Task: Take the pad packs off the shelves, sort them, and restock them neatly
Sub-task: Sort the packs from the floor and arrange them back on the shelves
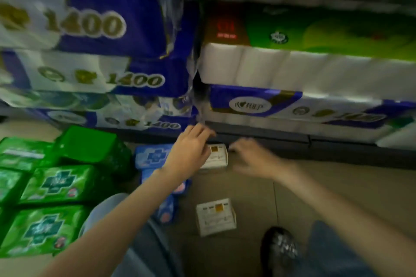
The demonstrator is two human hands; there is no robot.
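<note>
Low at centre frame: both hands at a small white pad pack point(217, 156) on the tan floor, below the shelf edge.
Left hand point(189, 153) rests on its left side, fingers loosely bent; right hand point(249, 155) blurred, grip unclear. Green pad packs point(54, 184) piled lower left; second white pack point(216, 216) nearer.

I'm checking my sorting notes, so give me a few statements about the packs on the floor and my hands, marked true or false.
1. Green plastic pad packs lie on the floor at the left. True.
2. Both hands reach for a green pack. False: the left hand and right hand are at a white pack by the shelf base.
3. A second white pack lies nearer the person. True.
4. The blue pad packs sit on the shelf. False: they are on the floor.
</note>
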